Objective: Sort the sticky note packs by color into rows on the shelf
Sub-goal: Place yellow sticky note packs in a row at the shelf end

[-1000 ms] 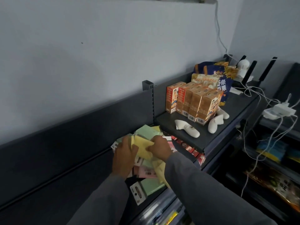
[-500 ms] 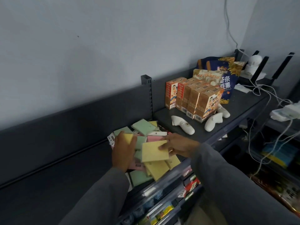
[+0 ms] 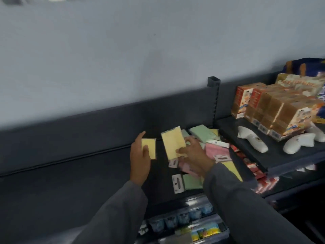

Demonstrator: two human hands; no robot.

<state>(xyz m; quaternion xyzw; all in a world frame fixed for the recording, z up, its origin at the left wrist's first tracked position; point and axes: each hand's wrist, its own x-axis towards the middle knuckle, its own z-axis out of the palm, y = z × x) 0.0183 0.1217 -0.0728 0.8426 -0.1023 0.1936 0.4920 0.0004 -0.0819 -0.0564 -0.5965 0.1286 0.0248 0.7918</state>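
Down at 6 o'clock, two grey sleeves point(image 3: 123, 208) reach up into the picture, because the person leans in over the dark shelf point(image 3: 70, 182).

A little farther in, at about 7 o'clock from the pile, the left hand point(image 3: 140, 155) holds a small yellow pack point(image 3: 149, 148). The thumb lies on the front and the fingers are curled behind it, so the pack stands up and cannot slip. It is held out over the bare part of the shelf, so I think a yellow row will go there.

Just to the right, the right hand point(image 3: 193, 154) pinches a bigger yellow pack point(image 3: 173, 142) by its bottom edge and tips it up, away from the pile. Both hands carry yellow, most likely so that the same color goes together.

Under and behind that hand lies the mixed pile: a green pack point(image 3: 191, 181) near the front, a pink pack point(image 3: 217, 149) at 3 o'clock, and another green pack point(image 3: 202, 133) at the back. They are still jumbled, so most of the sorting is not done yet.

Farther off at 2 o'clock, a higher shelf carries orange boxes point(image 3: 274, 110).
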